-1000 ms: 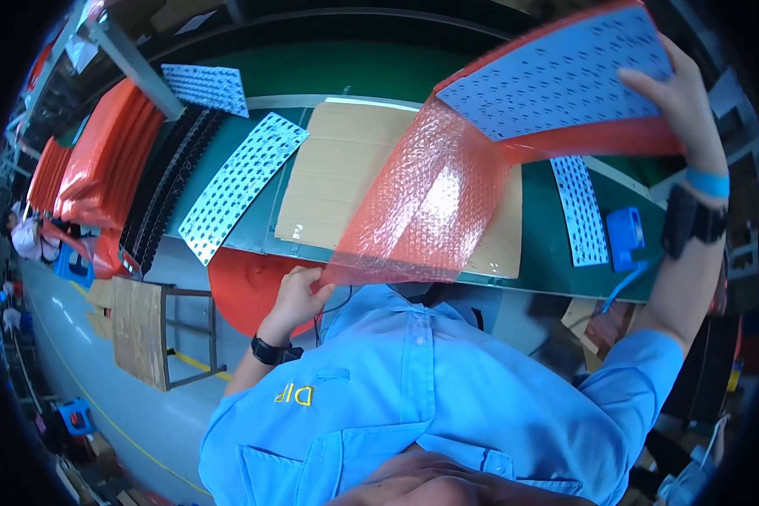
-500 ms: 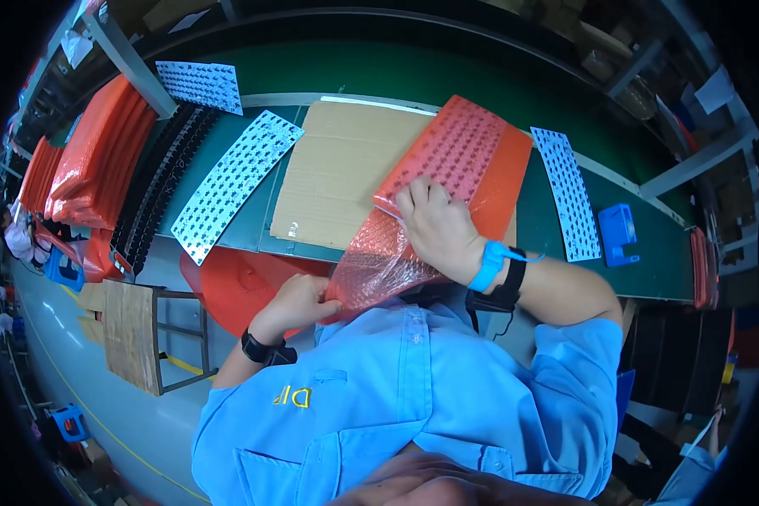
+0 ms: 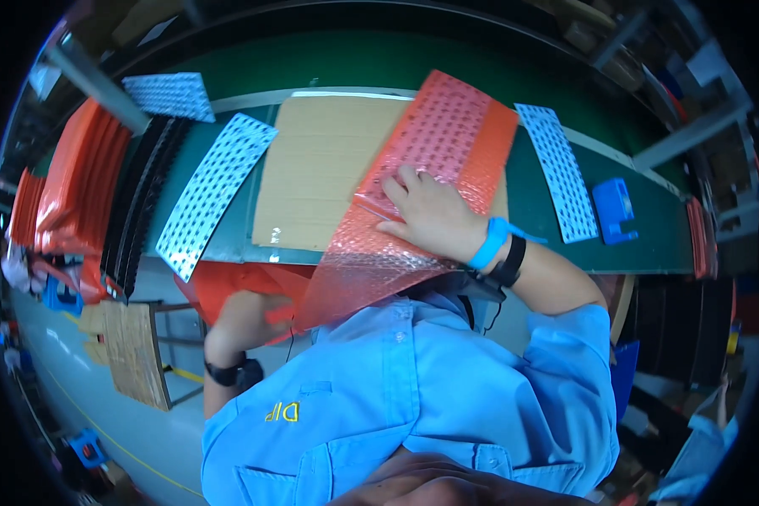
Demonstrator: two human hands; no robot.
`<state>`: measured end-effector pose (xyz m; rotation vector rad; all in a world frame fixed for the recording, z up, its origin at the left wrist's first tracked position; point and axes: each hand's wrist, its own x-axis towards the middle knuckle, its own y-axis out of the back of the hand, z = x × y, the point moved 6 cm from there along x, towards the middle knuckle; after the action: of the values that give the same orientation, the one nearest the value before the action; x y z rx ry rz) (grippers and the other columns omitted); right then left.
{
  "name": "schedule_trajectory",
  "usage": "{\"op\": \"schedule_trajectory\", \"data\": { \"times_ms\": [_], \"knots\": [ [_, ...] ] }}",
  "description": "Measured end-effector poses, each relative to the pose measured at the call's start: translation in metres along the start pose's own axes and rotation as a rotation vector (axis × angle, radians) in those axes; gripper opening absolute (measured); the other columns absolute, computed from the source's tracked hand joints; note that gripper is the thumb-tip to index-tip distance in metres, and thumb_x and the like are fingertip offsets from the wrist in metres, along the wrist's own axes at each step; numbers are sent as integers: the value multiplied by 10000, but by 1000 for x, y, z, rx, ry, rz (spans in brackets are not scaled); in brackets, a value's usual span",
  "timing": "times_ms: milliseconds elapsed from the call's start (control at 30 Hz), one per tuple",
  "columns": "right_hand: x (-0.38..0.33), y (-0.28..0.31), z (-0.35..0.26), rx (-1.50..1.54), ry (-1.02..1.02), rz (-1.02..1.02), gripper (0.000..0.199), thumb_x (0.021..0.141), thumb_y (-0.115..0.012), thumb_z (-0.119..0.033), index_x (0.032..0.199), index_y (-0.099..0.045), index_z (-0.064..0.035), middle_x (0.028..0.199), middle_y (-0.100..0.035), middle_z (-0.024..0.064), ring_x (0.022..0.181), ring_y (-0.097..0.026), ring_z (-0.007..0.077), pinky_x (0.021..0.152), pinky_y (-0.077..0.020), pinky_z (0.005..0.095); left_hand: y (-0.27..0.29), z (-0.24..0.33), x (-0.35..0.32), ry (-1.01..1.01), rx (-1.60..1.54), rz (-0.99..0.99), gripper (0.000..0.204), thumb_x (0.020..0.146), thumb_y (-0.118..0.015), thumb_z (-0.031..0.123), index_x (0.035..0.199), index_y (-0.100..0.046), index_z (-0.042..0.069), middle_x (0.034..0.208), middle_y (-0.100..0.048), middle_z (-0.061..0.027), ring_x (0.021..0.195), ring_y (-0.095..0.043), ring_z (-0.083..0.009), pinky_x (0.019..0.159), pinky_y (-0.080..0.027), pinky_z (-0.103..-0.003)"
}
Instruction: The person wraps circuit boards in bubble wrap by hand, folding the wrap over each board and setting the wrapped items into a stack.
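Observation:
A red translucent bubble-wrap bag (image 3: pixel 493 143) lies slanted over a cardboard sheet (image 3: pixel 299 185), and a panel with rows of dark marks shows through it. Its loose lower end (image 3: pixel 346 278) hangs over the bench's front edge towards my shirt. My right hand (image 3: pixel 434 215) rests on the middle of the bag, fingers spread and lying on the film. Below the bench edge, my left hand (image 3: pixel 244 325) is beside the loose end, close to red sheeting (image 3: pixel 244 282). Motion smears its fingers, so their hold cannot be made out.
White perforated panels lie left (image 3: pixel 215 190) and right (image 3: pixel 557 173) on the green bench (image 3: pixel 666 228); another panel (image 3: pixel 170 94) is at far left. Nearby are black strips (image 3: pixel 143 202), stacked red bags (image 3: pixel 84 185) and a blue holder (image 3: pixel 616 211). A wooden stool (image 3: pixel 135 354) stands at lower left.
My left hand has moved left, away from the bag's loose end that it was pinching. My right hand's fingers have spread flatter on the bag. The view has shifted a little.

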<state>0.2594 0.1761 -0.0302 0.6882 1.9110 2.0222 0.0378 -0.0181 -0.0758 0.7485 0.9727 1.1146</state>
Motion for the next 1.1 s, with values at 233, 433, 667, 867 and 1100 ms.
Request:
{"op": "schedule_trajectory", "data": {
  "times_ms": [233, 433, 667, 867, 1100],
  "knots": [
    [-50, 35, 173, 517, -641, 310, 480, 815, -764, -268, 1177, -591, -4, 1135, -633, 165, 978, -631, 307, 862, -507, 391, 73, 74, 74, -206, -450, 664, 193, 778, -734, 50, 958, -680, 6, 940, -690, -135, 879, -657, -294, 754, -516, -356],
    [-160, 9, 299, -186, -1208, -69, 809, 664, -857, -444, 1205, -542, 67, 1053, -678, 194, 924, -663, 374, 909, -509, 396, 43, 100, 124, -242, -255, 856, 409, 741, -788, 142, 1119, -657, 56, 1086, -658, -114, 1048, -582, -305, 873, -473, -392],
    [-142, 29, 293, 364, -1167, -185, 645, 690, -837, -469, 1042, -650, 37, 1000, -690, 191, 913, -678, 282, 858, -506, 346, 31, 92, 136, -197, -174, 735, 538, 687, -819, 227, 1182, -646, 107, 1126, -650, -78, 1024, -560, -282, 918, -429, -399],
    [-130, 91, 305, 613, -924, 181, 146, 888, -672, -172, 795, -636, -66, 709, -598, -9, 640, -539, 106, 592, -429, 258, 33, 92, 140, -190, -169, 734, 554, 679, -824, 244, 1188, -647, 115, 1118, -653, -78, 1025, -561, -283, 919, -428, -397],
    [-71, 110, 209, 1347, -692, 399, 139, 984, -574, -228, 966, -607, -95, 667, -560, -12, 431, -394, 18, 376, -236, 161, 29, 84, 137, -175, -231, 739, 604, 668, -831, 275, 1205, -632, 84, 1078, -657, -95, 1018, -562, -293, 906, -431, -401]
  ]
}}
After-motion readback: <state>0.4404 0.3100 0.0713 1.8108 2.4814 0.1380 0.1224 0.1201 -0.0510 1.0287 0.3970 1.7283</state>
